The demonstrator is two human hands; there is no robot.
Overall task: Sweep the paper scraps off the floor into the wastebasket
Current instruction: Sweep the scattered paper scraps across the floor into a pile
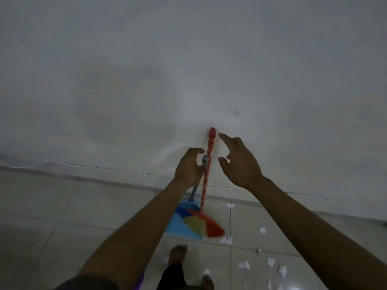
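**Paper scraps lie loose on the floor; both hands are up at the broom and dustpan**

Paper scraps (226,240) lie scattered over the pale floor tiles (62,206) from 4 to 5 o'clock in the view. They run from one beside the wall's foot down to a cluster near the bottom edge. The nearest bunch sits just beside the broom's bristles, at their 5 o'clock. All the scraps are well apart from both hands.

A white wall (125,80) fills the upper half. Its foot runs as a slanted line from 9 o'clock down towards 4 o'clock. Bare tiles stretch out to 8 o'clock of the dustpan. A bare foot (177,254) stands at 6 o'clock of it.

The broom (206,176) leans on the wall, its red stick nearly upright and its rainbow bristles (201,223) fanned on the floor. The blue dustpan (182,222) stands touching it at 9 o'clock, partly behind the bristles.

The left hand (188,166) has its fingers curled round the top of the dustpan's grey handle. The right hand (240,164) hovers at 3 o'clock of the broom stick, fingers (225,138) and thumb spread apart. It is near the stick but not touching it.
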